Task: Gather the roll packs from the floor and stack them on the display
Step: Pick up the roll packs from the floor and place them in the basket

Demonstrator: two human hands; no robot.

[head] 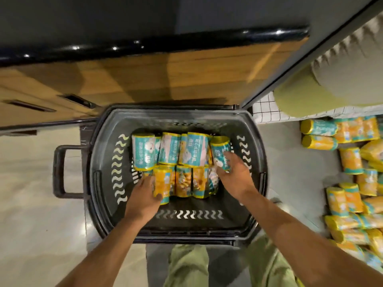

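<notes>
Now I'm working inside the basket [103, 193], left grip [145, 195] clutching a yellow pack [163, 181], right grip [234, 177] wrapping around a teal pack [219, 148].

Ahead of you stands a wooden cabinet [186, 75] with a glossy black top edge [165, 43] catching light glints, a dark wall [103, 15] above. Your floor [31, 193] is pale, shiny at left; a white gridded cloth [265, 108] lies right.
</notes>
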